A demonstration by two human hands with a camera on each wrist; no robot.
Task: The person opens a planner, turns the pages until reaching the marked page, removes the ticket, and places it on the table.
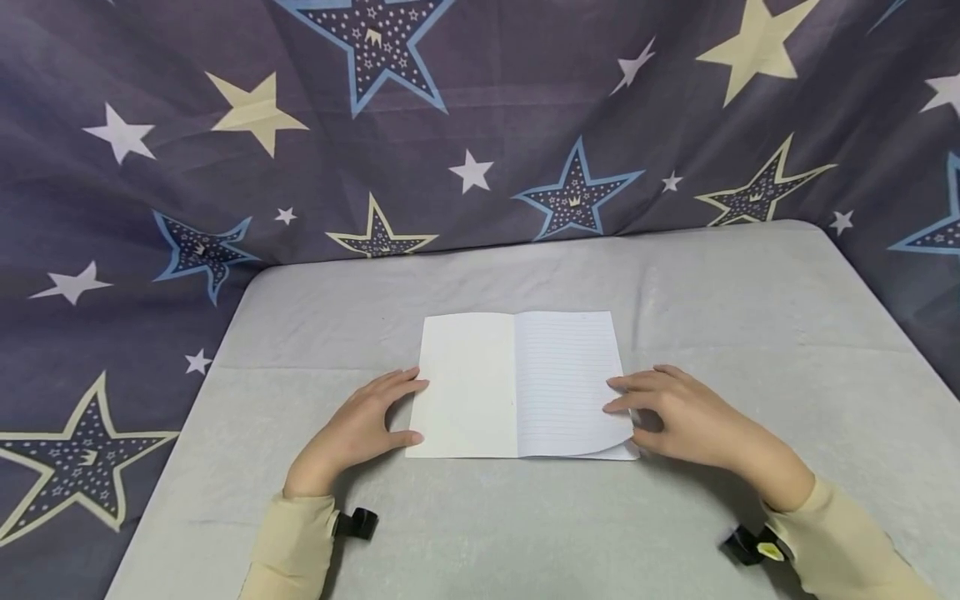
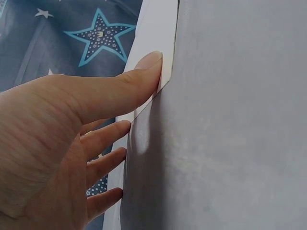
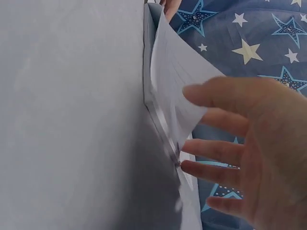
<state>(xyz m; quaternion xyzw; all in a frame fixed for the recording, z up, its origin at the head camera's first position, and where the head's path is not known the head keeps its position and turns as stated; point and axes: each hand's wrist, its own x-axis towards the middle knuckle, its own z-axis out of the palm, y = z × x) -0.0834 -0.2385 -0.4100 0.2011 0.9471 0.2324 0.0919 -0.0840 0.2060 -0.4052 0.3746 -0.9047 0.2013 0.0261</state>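
Observation:
An open notebook (image 1: 468,387) lies on the grey-covered table, its left side blank and its right page (image 1: 566,375) lined. My left hand (image 1: 367,425) rests at the left edge, thumb on the lower corner and the other fingers spread loosely along the side; in the left wrist view the thumb (image 2: 144,72) lies on the white sheet. At the right edge, my right hand (image 1: 686,417) has its fingertips on the lined page and its thumb at the lower corner, which curls up. The right wrist view shows the raised page (image 3: 180,72) between thumb and index finger, the index tip partly hidden.
The grey cloth (image 1: 517,533) spreads over the table around the notebook. A dark curtain (image 1: 480,117) with printed stars hangs behind and at both sides. Black wrist mounts (image 1: 363,523) sit at both sleeves.

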